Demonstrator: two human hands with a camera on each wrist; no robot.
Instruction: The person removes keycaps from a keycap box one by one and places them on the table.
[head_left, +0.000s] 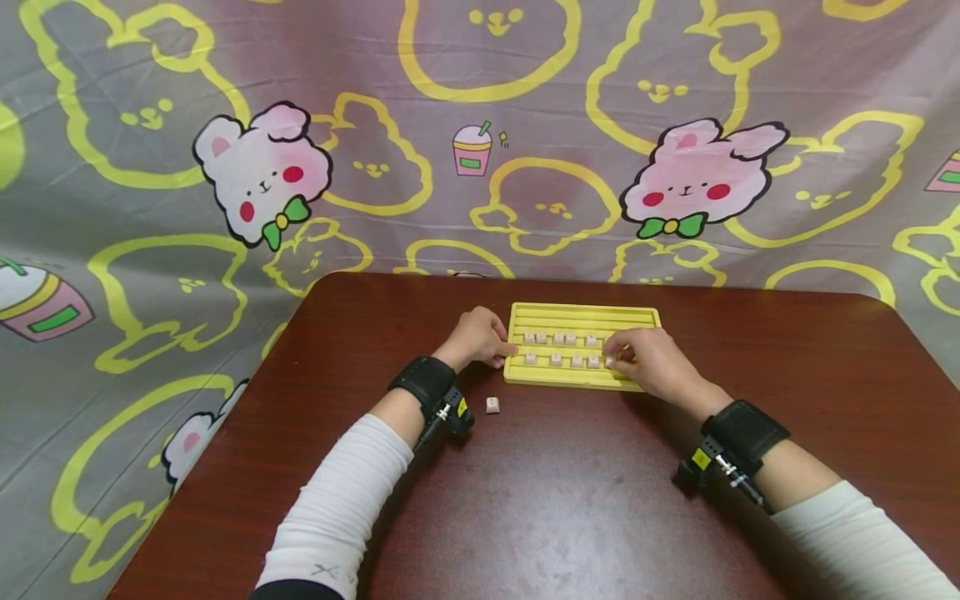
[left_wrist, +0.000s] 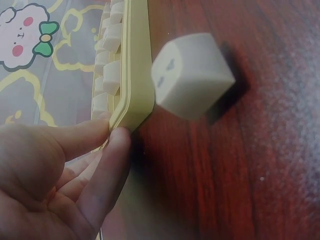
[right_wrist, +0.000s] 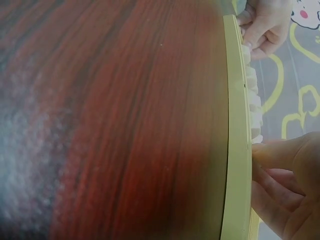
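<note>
A yellow ridged tray [head_left: 585,313] lies on the table with two rows of off-white keycaps, one being a keycap [head_left: 556,360] in the front row. My left hand [head_left: 477,337] pinches the tray's left edge between thumb and fingers, plainly seen in the left wrist view. At the right end of the front row my right hand [head_left: 654,358] pinches a small keycap [head_left: 611,361], mostly hidden by the fingertips. A loose keycap [head_left: 492,405] sits on the table in front of the tray's left corner, its dark marking blurred in the left wrist view.
The dark reddish-brown table [head_left: 540,500] extends around the tray, its far edge just behind it. A patterned cloth [head_left: 420,192] with cartoon rabbits hangs beyond that edge. Each wrist wears a black strap with a small camera.
</note>
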